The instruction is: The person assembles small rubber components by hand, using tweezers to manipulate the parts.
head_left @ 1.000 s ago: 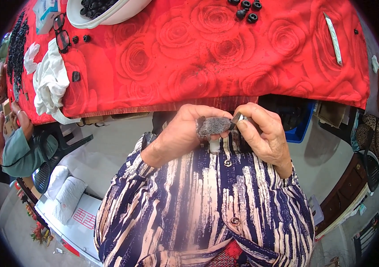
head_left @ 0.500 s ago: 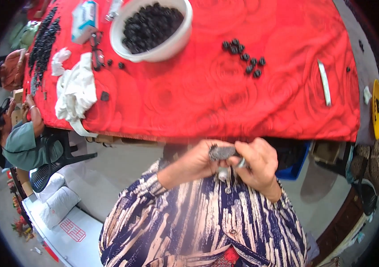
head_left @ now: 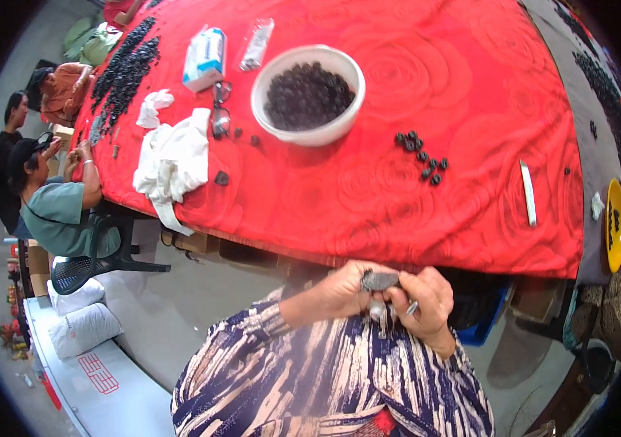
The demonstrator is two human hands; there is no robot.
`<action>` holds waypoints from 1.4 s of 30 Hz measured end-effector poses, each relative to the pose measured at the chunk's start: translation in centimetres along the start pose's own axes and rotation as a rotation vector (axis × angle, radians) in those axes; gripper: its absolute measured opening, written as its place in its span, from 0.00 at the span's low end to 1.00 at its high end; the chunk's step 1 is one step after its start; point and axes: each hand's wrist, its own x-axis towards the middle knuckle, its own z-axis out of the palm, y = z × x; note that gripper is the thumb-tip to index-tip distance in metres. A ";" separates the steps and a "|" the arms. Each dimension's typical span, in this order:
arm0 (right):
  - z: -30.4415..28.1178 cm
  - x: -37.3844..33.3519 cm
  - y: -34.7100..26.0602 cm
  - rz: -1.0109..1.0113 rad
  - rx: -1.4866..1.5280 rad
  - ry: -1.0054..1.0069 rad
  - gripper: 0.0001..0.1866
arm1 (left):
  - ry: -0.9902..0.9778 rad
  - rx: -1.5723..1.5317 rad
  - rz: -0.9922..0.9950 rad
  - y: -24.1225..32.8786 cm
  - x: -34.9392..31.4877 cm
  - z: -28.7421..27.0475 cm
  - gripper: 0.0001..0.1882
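Just off the table's front edge, both my hands are drawn together in front of my striped shirt. My left hand (head_left: 341,291) has its fingers closed around a dark grey, flat, rough-looking piece (head_left: 380,280). The piece reaches across to my right hand (head_left: 427,300), whose thumb side touches its right end. A slim silvery tool (head_left: 412,308) pokes out of my closed right hand; its kind is unclear. Below the piece shows a small whitish thing (head_left: 377,310), perhaps a wrapped fingertip. Blur hides finer details.
On the red-covered table (head_left: 310,197) stand a white bowl (head_left: 263,120) of black beads and several loose black beads (head_left: 427,156). Also there are a pale flat strip (head_left: 528,193), white cloth (head_left: 172,160), eyeglasses (head_left: 220,113) and a box (head_left: 205,60). People sit at left.
The view has shifted, so the table and bowl sit lower in the picture and more of the far side shows. My hands stay together, still on the dark grey piece.
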 end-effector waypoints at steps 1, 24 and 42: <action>0.1 -0.1 0.1 -0.006 -0.011 -0.007 0.13 | 0.036 0.001 0.029 0.0 -0.1 0.1 0.11; -1.8 -0.5 -0.6 0.662 0.339 -0.297 0.06 | 0.140 0.259 0.001 1.6 -1.5 1.5 0.09; -2.1 -0.3 -0.1 0.659 0.382 -0.320 0.06 | 0.038 0.117 -0.037 1.7 -1.0 0.1 0.15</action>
